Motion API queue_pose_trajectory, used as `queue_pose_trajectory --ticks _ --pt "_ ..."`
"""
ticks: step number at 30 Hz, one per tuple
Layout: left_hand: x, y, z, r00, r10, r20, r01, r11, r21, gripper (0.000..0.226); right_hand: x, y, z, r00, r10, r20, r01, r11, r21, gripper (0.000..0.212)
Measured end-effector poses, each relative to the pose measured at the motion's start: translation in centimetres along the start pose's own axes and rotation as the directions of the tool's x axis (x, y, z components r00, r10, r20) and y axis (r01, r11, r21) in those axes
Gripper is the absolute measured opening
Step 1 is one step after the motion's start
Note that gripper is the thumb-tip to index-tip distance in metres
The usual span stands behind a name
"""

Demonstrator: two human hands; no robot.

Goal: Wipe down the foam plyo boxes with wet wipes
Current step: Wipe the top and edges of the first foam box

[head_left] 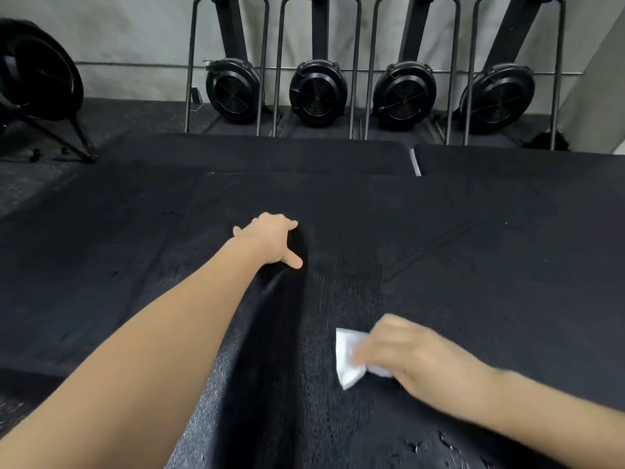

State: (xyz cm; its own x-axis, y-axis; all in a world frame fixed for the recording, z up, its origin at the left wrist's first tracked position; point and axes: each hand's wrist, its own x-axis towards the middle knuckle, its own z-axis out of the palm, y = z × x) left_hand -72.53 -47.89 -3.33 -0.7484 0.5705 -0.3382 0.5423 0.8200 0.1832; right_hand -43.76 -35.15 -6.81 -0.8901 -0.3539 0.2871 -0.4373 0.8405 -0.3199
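Head view: right hand [416,353], blurred, pinches a limp, light wet wipe [348,358] flat on the near foam plyo box [439,265]. Farther on, left hand [272,240] curls over the box's edge. Foam likely yields; brace at the edge.

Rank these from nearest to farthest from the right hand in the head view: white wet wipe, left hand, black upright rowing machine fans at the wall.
1. White wet wipe, under the right hand.
2. Left hand, up-left, on the box edge.
3. Black upright rowing machine fans, far back at the wall.
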Motion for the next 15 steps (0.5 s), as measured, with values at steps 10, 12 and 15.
queue_pose_trajectory --ticks 10,12,15 --pt "-9.5 1.4 5.2 0.798 0.326 -0.508 -0.356 0.934 0.04 0.036 -2.3 -5.2 1.6 0.992 0.112 -0.063 -0.111 0.994 0.012 0.04" --pt "-13.1 2.3 6.9 0.701 0.467 -0.539 -0.545 0.839 0.018 0.032 -4.7 -7.8 1.9 0.998 0.065 0.02 -0.065 0.998 -0.007 0.043" --pt "-17.5 2.6 9.9 0.633 0.619 -0.464 -0.697 0.717 0.007 0.04 -5.8 -8.9 2.1 0.997 0.077 0.012 -0.077 0.997 0.002 0.044"
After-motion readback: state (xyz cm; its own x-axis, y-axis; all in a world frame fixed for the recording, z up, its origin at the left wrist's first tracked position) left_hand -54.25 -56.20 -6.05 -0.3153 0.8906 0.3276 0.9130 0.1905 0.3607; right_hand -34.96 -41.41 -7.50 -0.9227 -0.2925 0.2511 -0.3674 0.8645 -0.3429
